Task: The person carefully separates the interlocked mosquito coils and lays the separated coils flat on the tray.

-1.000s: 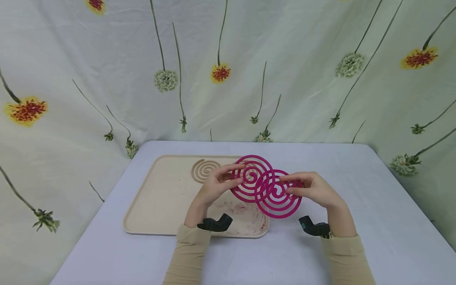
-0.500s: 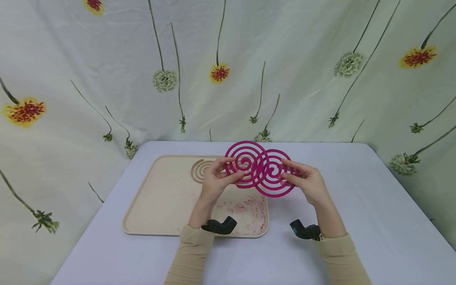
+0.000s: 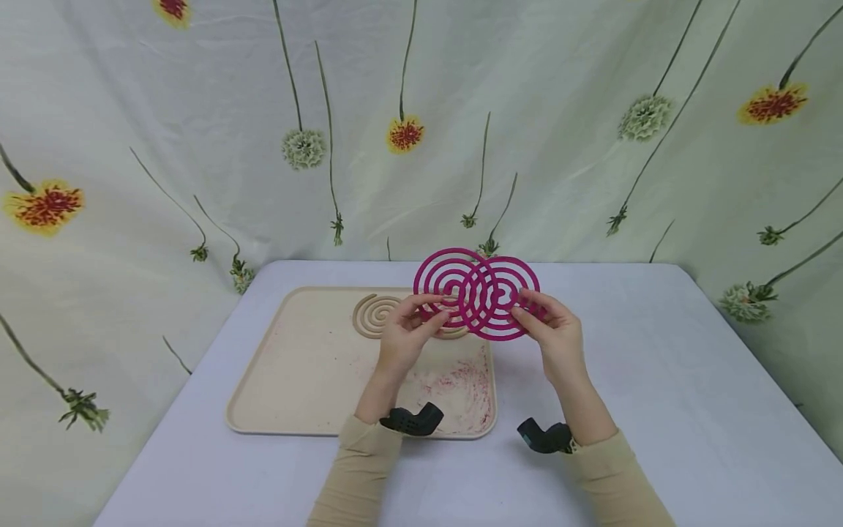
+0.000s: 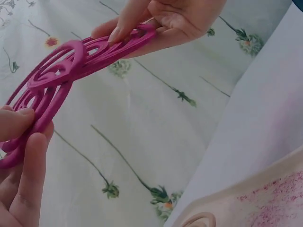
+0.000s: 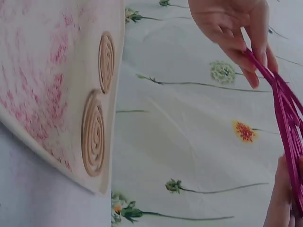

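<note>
Two overlapping magenta mosquito coils, a left one (image 3: 451, 288) and a right one (image 3: 502, 295), are raised above the table and tilted up. My left hand (image 3: 406, 333) pinches the left coil near its lower edge with thumb and fingers. At the right coil's outer side, my right hand (image 3: 560, 344) grips it the same way. Side-on in the left wrist view, the coils (image 4: 59, 78) lie across each other; whether they are interlocked I cannot tell. Below, on the beige tray (image 3: 290, 380), lies a tan coil (image 3: 377, 316); another tan coil (image 5: 93, 137) is partly hidden in the head view.
Magenta smudges (image 3: 461, 391) mark the tray's right end. The white-covered table (image 3: 658, 380) extends to the right of the tray. Behind it hangs a flowered cloth (image 3: 560, 146). A black camera sits on each wrist.
Both hands have lifted the magenta coils and tipped them more upright. My right hand has moved left, bringing the hands closer and overlapping the coils more.
</note>
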Action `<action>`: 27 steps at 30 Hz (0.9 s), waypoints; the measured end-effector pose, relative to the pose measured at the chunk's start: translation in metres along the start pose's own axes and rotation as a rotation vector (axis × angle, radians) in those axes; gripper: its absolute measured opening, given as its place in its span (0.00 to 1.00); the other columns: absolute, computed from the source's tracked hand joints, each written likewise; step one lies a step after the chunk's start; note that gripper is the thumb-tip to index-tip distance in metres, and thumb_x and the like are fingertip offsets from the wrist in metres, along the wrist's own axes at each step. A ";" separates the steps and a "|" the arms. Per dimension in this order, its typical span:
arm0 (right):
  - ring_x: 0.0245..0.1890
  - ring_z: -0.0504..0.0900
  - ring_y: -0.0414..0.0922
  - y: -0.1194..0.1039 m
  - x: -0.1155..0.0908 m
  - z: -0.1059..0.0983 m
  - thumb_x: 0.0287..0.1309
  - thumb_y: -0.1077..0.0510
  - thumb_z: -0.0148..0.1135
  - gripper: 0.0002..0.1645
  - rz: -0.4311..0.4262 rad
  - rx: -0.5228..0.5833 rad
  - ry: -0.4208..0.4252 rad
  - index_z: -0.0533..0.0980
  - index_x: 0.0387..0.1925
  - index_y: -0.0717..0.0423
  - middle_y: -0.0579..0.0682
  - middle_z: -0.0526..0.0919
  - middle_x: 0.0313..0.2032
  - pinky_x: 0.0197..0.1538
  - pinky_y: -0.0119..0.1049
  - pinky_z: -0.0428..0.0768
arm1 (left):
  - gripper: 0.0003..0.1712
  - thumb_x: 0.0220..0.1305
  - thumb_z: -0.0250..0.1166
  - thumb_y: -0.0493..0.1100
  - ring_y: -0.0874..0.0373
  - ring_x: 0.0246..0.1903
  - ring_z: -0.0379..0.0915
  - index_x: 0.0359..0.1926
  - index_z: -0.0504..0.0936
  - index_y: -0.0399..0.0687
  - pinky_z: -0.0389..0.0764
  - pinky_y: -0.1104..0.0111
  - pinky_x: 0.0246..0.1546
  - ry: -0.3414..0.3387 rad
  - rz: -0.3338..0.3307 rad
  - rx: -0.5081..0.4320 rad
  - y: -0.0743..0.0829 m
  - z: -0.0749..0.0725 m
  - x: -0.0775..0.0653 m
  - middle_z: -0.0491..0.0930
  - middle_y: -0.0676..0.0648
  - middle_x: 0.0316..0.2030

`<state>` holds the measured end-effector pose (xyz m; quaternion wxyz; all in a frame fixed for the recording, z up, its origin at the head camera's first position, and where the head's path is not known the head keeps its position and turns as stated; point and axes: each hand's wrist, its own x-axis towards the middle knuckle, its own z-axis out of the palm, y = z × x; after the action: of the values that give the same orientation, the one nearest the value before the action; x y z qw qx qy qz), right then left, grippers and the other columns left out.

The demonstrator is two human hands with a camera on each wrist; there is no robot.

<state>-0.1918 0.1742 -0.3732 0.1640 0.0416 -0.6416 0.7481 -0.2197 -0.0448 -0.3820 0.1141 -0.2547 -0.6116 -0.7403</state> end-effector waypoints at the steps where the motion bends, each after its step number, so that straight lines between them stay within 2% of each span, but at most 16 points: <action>1: 0.43 0.81 0.44 -0.001 0.001 -0.003 0.57 0.66 0.63 0.22 0.003 -0.042 -0.041 0.74 0.53 0.67 0.50 0.79 0.45 0.45 0.34 0.81 | 0.16 0.56 0.64 0.26 0.57 0.28 0.79 0.48 0.76 0.27 0.84 0.62 0.30 -0.013 -0.013 -0.002 0.000 -0.002 0.000 0.78 0.38 0.41; 5: 0.44 0.79 0.44 -0.008 0.005 -0.020 0.57 0.63 0.64 0.22 0.008 -0.216 -0.251 0.74 0.53 0.66 0.55 0.75 0.50 0.44 0.32 0.81 | 0.24 0.56 0.63 0.24 0.55 0.31 0.82 0.55 0.71 0.29 0.84 0.62 0.31 -0.127 -0.082 -0.019 0.005 -0.012 0.000 0.73 0.35 0.47; 9: 0.41 0.79 0.42 -0.014 0.008 -0.038 0.59 0.64 0.61 0.20 -0.023 -0.318 -0.466 0.75 0.52 0.67 0.58 0.78 0.49 0.43 0.32 0.81 | 0.27 0.58 0.62 0.25 0.52 0.35 0.82 0.59 0.69 0.32 0.84 0.60 0.33 -0.265 -0.152 0.005 0.009 -0.019 0.001 0.72 0.31 0.47; 11: 0.40 0.79 0.42 -0.016 0.010 -0.045 0.60 0.66 0.59 0.18 -0.035 -0.345 -0.556 0.75 0.51 0.68 0.58 0.80 0.47 0.42 0.32 0.81 | 0.25 0.59 0.61 0.26 0.53 0.36 0.81 0.59 0.71 0.31 0.84 0.61 0.35 -0.313 -0.154 0.056 0.009 -0.022 0.001 0.73 0.31 0.48; 14: 0.37 0.80 0.43 -0.018 0.011 -0.053 0.60 0.66 0.59 0.18 -0.027 -0.395 -0.644 0.76 0.52 0.66 0.56 0.81 0.44 0.39 0.33 0.82 | 0.23 0.58 0.62 0.27 0.54 0.37 0.80 0.56 0.73 0.30 0.83 0.64 0.36 -0.355 -0.140 0.132 0.008 -0.024 0.001 0.75 0.32 0.50; 17: 0.33 0.80 0.44 -0.018 0.011 -0.057 0.58 0.66 0.60 0.18 -0.012 -0.446 -0.686 0.77 0.52 0.64 0.56 0.81 0.42 0.35 0.35 0.82 | 0.22 0.57 0.63 0.27 0.54 0.35 0.79 0.55 0.75 0.30 0.83 0.65 0.34 -0.376 -0.132 0.172 0.007 -0.024 0.000 0.75 0.34 0.52; 22: 0.34 0.80 0.45 -0.019 0.010 -0.058 0.60 0.64 0.59 0.18 0.020 -0.482 -0.723 0.77 0.52 0.65 0.58 0.82 0.43 0.37 0.36 0.83 | 0.22 0.57 0.64 0.27 0.53 0.33 0.80 0.54 0.76 0.31 0.84 0.64 0.32 -0.398 -0.140 0.177 0.006 -0.025 0.000 0.76 0.35 0.52; 24: 0.35 0.80 0.44 -0.020 0.010 -0.057 0.60 0.64 0.59 0.18 0.026 -0.493 -0.701 0.77 0.52 0.66 0.59 0.82 0.43 0.37 0.35 0.83 | 0.22 0.57 0.64 0.27 0.53 0.34 0.80 0.55 0.76 0.32 0.84 0.65 0.32 -0.389 -0.150 0.175 0.006 -0.024 0.000 0.75 0.34 0.52; 27: 0.36 0.81 0.42 -0.020 0.010 -0.054 0.60 0.63 0.59 0.19 0.026 -0.487 -0.616 0.76 0.53 0.66 0.60 0.82 0.45 0.38 0.34 0.83 | 0.23 0.57 0.63 0.27 0.52 0.36 0.80 0.56 0.75 0.32 0.84 0.64 0.33 -0.341 -0.170 0.142 0.007 -0.022 0.000 0.73 0.32 0.52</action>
<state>-0.1873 0.2312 -0.3613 -0.0407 0.2160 -0.8201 0.5283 -0.2219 -0.0673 -0.3790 -0.0363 -0.3149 -0.6922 -0.6483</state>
